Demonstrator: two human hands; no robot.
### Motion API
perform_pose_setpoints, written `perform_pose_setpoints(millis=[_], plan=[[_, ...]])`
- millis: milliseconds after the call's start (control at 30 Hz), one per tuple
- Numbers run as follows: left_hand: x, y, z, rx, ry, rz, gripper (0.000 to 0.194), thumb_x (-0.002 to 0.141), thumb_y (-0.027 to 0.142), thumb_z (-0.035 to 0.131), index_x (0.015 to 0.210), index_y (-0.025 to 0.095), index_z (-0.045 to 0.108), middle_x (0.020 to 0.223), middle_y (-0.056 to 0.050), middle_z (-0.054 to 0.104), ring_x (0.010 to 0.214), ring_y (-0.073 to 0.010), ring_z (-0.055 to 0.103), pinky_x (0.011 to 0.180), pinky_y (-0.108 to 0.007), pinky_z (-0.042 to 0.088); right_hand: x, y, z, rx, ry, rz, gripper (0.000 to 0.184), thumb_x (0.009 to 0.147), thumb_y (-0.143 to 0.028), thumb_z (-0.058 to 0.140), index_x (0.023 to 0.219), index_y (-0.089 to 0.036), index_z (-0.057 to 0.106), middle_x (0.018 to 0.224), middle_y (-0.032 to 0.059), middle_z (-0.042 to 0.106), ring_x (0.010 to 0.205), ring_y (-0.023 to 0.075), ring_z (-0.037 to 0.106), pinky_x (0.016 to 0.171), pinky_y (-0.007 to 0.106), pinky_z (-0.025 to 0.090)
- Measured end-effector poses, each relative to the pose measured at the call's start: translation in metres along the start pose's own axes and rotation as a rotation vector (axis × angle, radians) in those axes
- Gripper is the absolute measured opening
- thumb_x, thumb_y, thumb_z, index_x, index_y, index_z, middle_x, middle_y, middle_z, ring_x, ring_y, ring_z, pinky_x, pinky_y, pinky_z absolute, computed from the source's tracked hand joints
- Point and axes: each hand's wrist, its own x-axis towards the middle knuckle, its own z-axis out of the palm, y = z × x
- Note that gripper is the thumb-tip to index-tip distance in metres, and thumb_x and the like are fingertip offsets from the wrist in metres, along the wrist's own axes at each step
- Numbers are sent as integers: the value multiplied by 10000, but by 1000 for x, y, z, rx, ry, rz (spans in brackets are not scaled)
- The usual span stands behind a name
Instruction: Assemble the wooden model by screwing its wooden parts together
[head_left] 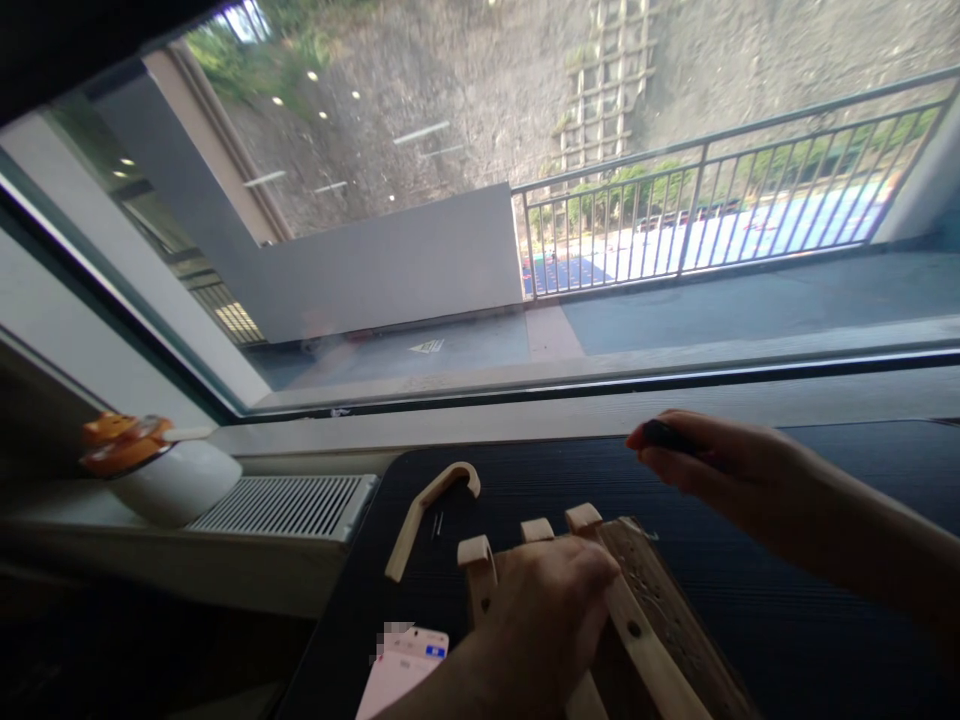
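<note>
My left hand (551, 600) rests over the curved wooden hooks (474, 552) that lie side by side on a rough brown wooden board (664, 580). Its fingers are curled together near the right-hand hook strip (637, 630), which has a dark hole in it; whatever they pinch is hidden. Raised above the table to the right, my right hand (720, 460) is closed around a small black object (666, 437), perhaps a handle; its kind does not show. A loose wooden hook (409, 525) lies left of the board, with a few thin metal screws or nails (437, 525) beside it.
The dark table (787, 560) meets a white window sill (862, 395). A pink card or packet (409, 670) lies at its near left. Further left, a white pot with an orange animal-shaped lid (176, 480) stands beside a white vent grille (292, 502). A large window spans the far side.
</note>
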Motion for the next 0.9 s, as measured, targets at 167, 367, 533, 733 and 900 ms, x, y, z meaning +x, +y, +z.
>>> perform_pose_setpoints(millis=[167,367,533,733,900], plan=[[0,3,1,-35,-8,-172,213,851,150,535,1020,267,587,866,35,716,751,-146,682,661,-218,497,-12,-19,-12,32,54,-22,334,844,-539,527,830,-227,644,837,51,654,737,179,573,608,255,449],[-1,2,4,5,4,-204,326,835,162,561,1130,292,512,892,37,734,765,-177,695,623,-236,500,-12,-25,1,64,-32,10,304,831,-504,545,834,-217,647,724,28,654,635,151,564,557,234,455],[-1,1,5,22,16,-192,314,846,194,550,1142,288,505,896,26,736,772,-192,700,631,-261,511,-11,-22,4,65,-86,-21,283,821,-497,563,822,-228,651,726,16,664,630,154,579,558,240,471],[2,4,3,71,42,-179,246,864,219,538,1093,308,556,874,35,734,725,-202,706,579,-264,487,-12,-22,8,69,-149,-21,280,841,-483,547,869,-231,664,781,17,681,686,163,600,596,240,483],[3,5,2,65,38,-179,211,872,224,527,1058,306,584,860,39,731,713,-192,703,571,-251,463,-13,-23,9,52,-151,-23,265,846,-465,547,871,-229,665,789,13,684,692,163,608,604,235,484]])
